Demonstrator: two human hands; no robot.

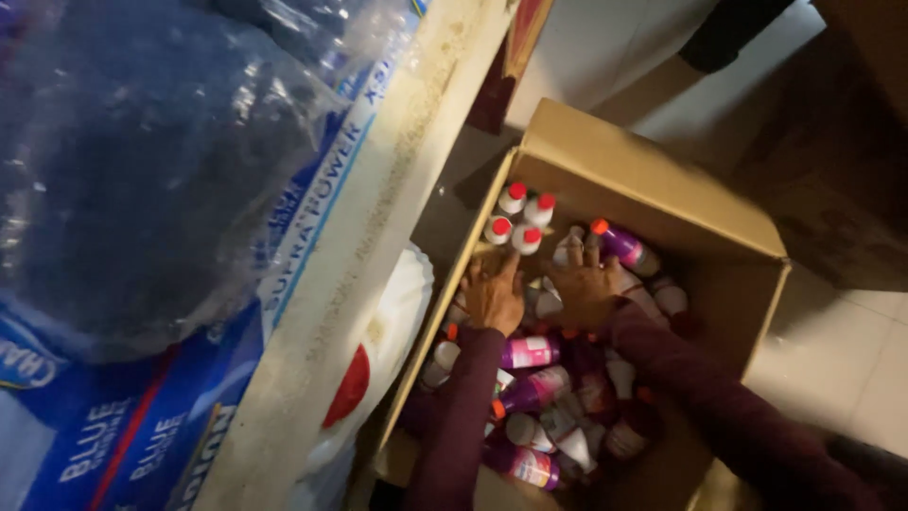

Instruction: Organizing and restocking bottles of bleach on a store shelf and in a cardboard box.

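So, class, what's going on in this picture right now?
A person is reaching both hands down into an open cardboard box on the floor. The box is full of small bottles, some purple, some white with red caps, lying jumbled. The left hand and right hand rest flat on the pile near a group of upright white bottles with red caps. Neither hand clearly grips one. Plastic-wrapped packs sit on a shelf to the left.

My hands in an open cardboard box [653,180], small bottles [530,352] inside, purple labels, red and orange caps, most lying jumbled, four white ones [518,220] upright at far corner.
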